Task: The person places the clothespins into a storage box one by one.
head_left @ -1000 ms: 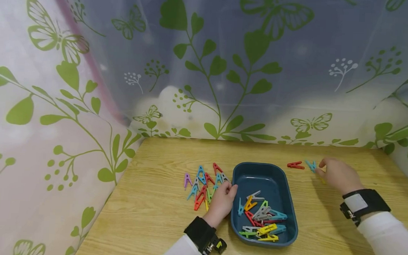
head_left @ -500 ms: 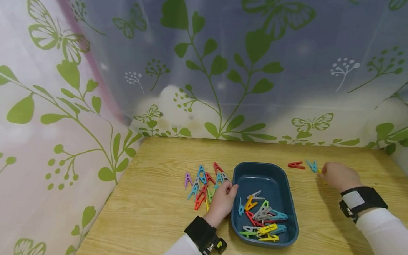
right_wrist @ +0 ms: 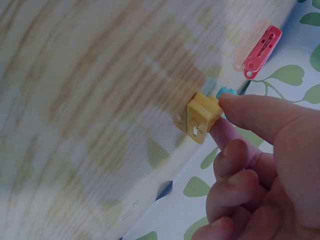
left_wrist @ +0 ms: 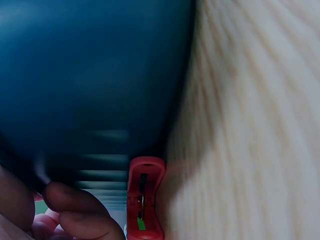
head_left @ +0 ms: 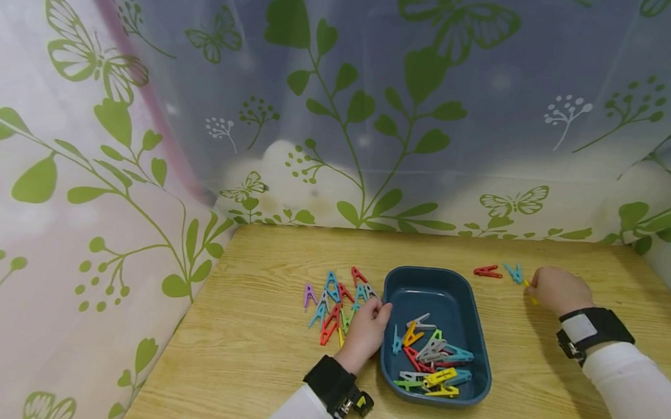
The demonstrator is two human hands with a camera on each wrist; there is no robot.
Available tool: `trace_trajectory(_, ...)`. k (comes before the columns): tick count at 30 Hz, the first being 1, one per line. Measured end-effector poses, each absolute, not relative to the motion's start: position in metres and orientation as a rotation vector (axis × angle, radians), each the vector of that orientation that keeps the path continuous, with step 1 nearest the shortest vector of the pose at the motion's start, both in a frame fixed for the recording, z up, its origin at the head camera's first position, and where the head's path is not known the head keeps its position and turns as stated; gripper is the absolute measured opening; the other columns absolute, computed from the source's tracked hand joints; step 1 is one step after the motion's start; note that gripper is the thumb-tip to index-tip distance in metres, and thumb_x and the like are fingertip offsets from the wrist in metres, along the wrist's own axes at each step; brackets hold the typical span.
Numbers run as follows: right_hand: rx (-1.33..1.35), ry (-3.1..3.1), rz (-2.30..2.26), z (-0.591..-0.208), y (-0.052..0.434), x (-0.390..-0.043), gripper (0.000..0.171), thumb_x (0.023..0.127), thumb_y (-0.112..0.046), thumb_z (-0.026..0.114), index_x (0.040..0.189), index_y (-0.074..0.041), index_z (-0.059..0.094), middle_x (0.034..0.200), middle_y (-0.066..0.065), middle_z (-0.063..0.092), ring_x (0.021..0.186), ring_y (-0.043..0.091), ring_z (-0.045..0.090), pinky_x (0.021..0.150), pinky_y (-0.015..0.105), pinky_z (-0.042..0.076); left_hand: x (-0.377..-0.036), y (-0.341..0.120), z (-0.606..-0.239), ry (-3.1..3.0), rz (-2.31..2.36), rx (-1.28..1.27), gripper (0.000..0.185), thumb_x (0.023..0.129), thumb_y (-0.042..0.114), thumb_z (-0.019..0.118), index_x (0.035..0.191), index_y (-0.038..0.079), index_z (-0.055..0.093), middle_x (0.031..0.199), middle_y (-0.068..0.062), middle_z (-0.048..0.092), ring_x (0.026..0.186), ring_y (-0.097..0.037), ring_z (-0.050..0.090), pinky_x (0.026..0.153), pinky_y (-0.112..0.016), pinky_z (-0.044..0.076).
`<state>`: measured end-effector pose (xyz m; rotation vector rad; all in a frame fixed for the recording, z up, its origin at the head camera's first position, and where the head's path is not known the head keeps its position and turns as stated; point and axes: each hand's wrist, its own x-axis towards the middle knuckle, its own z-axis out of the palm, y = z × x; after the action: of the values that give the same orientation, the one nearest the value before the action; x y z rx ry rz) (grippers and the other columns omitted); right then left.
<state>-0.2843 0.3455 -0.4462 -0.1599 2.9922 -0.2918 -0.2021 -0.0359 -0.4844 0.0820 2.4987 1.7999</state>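
On the wooden table (head_left: 259, 357) by the leafy curtain (head_left: 346, 109), I see the right hand (head_left: 556, 289) pinching a yellow clip (right_wrist: 202, 117) right of the tray (head_left: 417, 288). That fingertip hold looks shallow, so the clip could spring loose. The left hand (head_left: 366, 331) rests curled on the pile (head_left: 333, 301); its grip I cannot tell.

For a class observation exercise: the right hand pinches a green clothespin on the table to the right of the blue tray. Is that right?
Not quite. The clothespin in the right hand is yellow, not green, as the right wrist view shows. It is indeed pinched, right of the blue tray.
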Motion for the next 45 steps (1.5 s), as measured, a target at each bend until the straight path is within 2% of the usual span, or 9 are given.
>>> trace_trajectory(10,-0.109,3.010,-0.317,-0.447,0.344,-0.283,0.021,0.095,-0.012,0.068,0.097,0.008,0.072,0.083,0.017,0.070,0.065,0.023,0.055,0.056,0.035,0.044,-0.202,-0.035,-0.483,2.505,1.791,0.071,0.033,0.109,0.025,0.053,0.081,0.013,0.041,0.066,0.003,0.031,0.054,-0.012,0.035,0.053,-0.025,0.027)
trace_trajectory(17,-0.147,3.108,-0.370,-0.429,0.327,-0.267,0.022,0.096,-0.015,0.069,0.097,0.007,0.071,0.076,0.014,0.069,0.062,0.021,0.058,0.053,0.036,0.047,-0.202,-0.036,-0.483,2.503,1.793,0.085,0.034,0.109,0.024,0.053,0.080,0.012,0.040,0.066,0.002,0.031,0.053,-0.012,0.034,0.054,-0.025,0.027)
trace_trajectory(22,-0.261,3.202,-0.403,-0.419,0.308,-0.247,0.024,0.095,-0.017,0.069,0.098,0.007,0.069,0.059,0.002,0.056,0.052,0.016,0.047,0.049,0.030,0.034,-0.202,-0.036,-0.483,2.503,1.796,0.092,0.034,0.110,0.024,0.052,0.081,0.012,0.039,0.067,0.002,0.031,0.054,-0.012,0.034,0.054,-0.025,0.026)
trace_trajectory(25,-0.354,3.279,-0.401,-0.413,0.293,-0.235,0.021,0.093,-0.015,0.072,0.094,0.006,0.069,0.056,-0.001,0.050,0.049,0.014,0.043,0.048,0.029,0.030,-0.202,-0.036,-0.483,2.503,1.795,0.090,0.034,0.110,0.024,0.052,0.081,0.012,0.039,0.067,0.002,0.030,0.054,-0.012,0.034,0.054,-0.025,0.026)
trace_trajectory(33,-0.579,3.420,-0.333,-0.402,0.248,-0.203,0.017,0.085,-0.014,0.082,0.086,-0.002,0.070,0.060,-0.004,0.048,0.049,0.009,0.040,0.046,0.026,0.030,-0.201,-0.036,-0.483,2.506,1.789,0.081,0.034,0.109,0.024,0.052,0.081,0.013,0.040,0.067,0.002,0.031,0.054,-0.012,0.035,0.054,-0.025,0.027)
trace_trajectory(45,-0.765,3.313,-0.334,-0.402,0.194,-0.163,0.018,0.082,-0.021,0.088,0.084,-0.014,0.071,0.069,-0.008,0.055,0.054,0.002,0.039,0.050,0.022,0.035,-0.202,-0.036,-0.483,2.504,1.792,0.079,0.032,0.109,0.024,0.052,0.081,0.012,0.042,0.067,0.003,0.033,0.055,-0.011,0.038,0.054,-0.024,0.029)
